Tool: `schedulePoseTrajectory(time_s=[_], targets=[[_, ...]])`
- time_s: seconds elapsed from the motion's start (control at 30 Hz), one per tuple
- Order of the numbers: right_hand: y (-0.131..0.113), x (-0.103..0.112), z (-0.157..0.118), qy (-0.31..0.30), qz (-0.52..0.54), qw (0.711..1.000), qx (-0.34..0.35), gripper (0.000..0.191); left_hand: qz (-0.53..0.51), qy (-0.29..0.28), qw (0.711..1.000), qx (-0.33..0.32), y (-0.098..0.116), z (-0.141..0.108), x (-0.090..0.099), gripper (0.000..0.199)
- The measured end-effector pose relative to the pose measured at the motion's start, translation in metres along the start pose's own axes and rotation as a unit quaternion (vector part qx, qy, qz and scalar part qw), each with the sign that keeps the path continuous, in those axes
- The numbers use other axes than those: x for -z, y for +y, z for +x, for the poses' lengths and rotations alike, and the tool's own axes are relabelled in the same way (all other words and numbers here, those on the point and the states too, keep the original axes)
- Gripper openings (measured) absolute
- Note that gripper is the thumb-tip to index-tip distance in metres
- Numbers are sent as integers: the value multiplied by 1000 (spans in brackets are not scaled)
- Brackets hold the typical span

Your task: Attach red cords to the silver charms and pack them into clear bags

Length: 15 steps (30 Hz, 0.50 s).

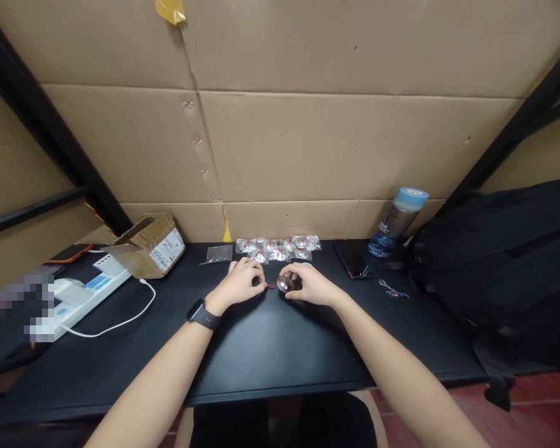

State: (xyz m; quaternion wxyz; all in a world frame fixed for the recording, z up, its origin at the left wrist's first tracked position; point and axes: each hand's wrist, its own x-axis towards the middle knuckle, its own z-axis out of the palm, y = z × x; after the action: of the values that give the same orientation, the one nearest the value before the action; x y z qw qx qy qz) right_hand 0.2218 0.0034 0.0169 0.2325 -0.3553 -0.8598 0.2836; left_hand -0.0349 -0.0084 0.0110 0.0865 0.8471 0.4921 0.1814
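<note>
In the head view, my right hand (312,284) is curled round a small, shiny, rounded object (285,284), gripped between thumb and fingers just above the black table. Opposite it, my left hand (245,282) is closed, its thumb and forefinger pinched together. A small red strip (270,286) sticks out at those fingertips, close to the shiny object but apart from it. Behind both hands lie several clear packets (280,252) with silvery round pieces and red bits inside. To their left is a flat clear plastic bag (219,253).
On the left stand an opened cardboard box (152,246) and a white power strip (91,292) with a white cable (121,323). On the right are a phone (353,260), a keyring charm (394,292), a blue-lidded bottle (398,222) and a black backpack (499,267). Cardboard (308,149) walls the back.
</note>
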Motion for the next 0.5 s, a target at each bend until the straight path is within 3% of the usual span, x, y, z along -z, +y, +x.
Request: schedulePoseTrajectory(time_s=[0.1,0.23,0.4,0.5], targets=[[6,5,-1,0,-71,997,-4,53,18,33,999,25,-7,-2,12,27],[17,19,-5,8,-108,994,-19,49,90,113,979,144,-25,-6,27,38],[37,31,-8,19,-193,977,-87,48,108,14,959,262,-63,-16,27,56],[44,31,-6,16,-180,980,-85,39,119,12,948,293,-80,-21,27,57]])
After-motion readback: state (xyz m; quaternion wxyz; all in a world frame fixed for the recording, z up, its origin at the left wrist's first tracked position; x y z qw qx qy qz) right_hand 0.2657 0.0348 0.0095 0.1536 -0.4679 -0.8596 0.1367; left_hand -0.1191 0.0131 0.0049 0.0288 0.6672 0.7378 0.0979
